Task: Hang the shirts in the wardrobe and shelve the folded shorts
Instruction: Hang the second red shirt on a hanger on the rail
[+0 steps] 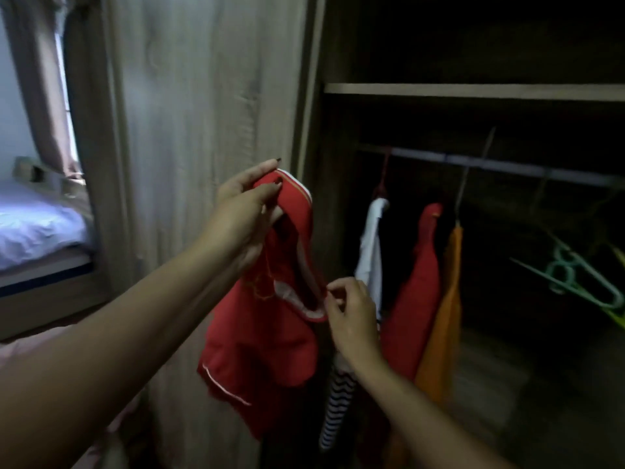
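Step in hand: hanging a shirt. Shorts are not in view.

The red shirt (263, 340) is off the rail (507, 165), held up left of the rail's left end and partly below its level. The left grip (247, 211) pinches the top of the neckline between thumb and fingers. The right grip (351, 313) is closed in a fine pinch on the lower edge of the neck opening, holding it apart. I see no hanger inside the shirt, though the folds may hide one.

On the rail hang a white shirt (370, 252), a second red one (419, 292) and an orange one (443, 316), close together near its left end. Spare green hangers (575, 275) hang below the rail's right part. A striped garment (338, 407) shows low under the rail's left end; how it is held I cannot tell.

Judgement: the neck is being opened for a hanger. The next move calls for freeing one grip, reaching right to a spare hanger, feeding it through the neck, then hooking it on the rail's bare stretch right of the orange shirt.
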{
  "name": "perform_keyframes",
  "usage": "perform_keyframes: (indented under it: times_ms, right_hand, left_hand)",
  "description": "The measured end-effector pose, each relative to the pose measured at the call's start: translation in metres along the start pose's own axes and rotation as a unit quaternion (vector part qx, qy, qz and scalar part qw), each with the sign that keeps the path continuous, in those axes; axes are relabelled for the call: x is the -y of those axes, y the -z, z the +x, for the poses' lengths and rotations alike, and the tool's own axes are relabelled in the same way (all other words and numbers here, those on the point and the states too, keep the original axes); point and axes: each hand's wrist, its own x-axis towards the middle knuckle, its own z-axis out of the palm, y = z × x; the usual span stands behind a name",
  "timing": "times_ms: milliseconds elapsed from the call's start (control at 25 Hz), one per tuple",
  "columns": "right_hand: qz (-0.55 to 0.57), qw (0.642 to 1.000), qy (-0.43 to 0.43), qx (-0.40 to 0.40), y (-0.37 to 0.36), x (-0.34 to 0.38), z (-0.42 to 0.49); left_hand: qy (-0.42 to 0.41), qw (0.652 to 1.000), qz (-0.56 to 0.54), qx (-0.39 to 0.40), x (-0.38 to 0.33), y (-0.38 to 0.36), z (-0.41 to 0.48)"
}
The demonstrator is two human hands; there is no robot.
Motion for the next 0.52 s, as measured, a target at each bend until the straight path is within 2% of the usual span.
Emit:
perform_keyframes:
  times_ms: [120, 200, 280, 320, 360, 440, 480, 520]
  right_hand:
    - [0.017, 0.997, -0.050, -0.052, 0.057, -0.025, 0.020]
    - [0.037, 0.985, -0.095, -0.136, 0.091, -0.032, 0.033]
    - [0.068, 0.973, -0.094, -0.200, 0.125, -0.027, 0.048]
    - [0.072, 0.974, -0.070, -0.201, 0.141, -0.022, 0.057]
    - [0.064, 0.981, -0.035, -0.179, 0.153, -0.013, 0.065]
    - [0.018, 0.994, 0.047, -0.094, 0.166, 0.002, 0.074]
    - [-0.009, 0.996, 0.077, -0.051, 0.169, 0.007, 0.075]
    - [-0.035, 0.995, 0.097, -0.014, 0.170, 0.010, 0.076]
  left_hand:
    - [0.009, 0.999, 0.023, 0.041, 0.015, -0.025, -0.013]
    - [0.035, 0.995, 0.057, 0.068, 0.028, -0.031, -0.021]
    - [0.070, 0.976, 0.164, 0.124, 0.048, -0.023, -0.028]
    - [0.082, 0.949, 0.253, 0.172, 0.060, -0.016, -0.031]
    - [0.079, 0.900, 0.364, 0.227, 0.070, -0.007, -0.034]
    - [0.039, 0.752, 0.573, 0.325, 0.088, -0.004, -0.037]
    - [0.003, 0.679, 0.652, 0.338, 0.103, -0.008, -0.032]
    - [-0.030, 0.660, 0.674, 0.329, 0.115, -0.017, -0.029]
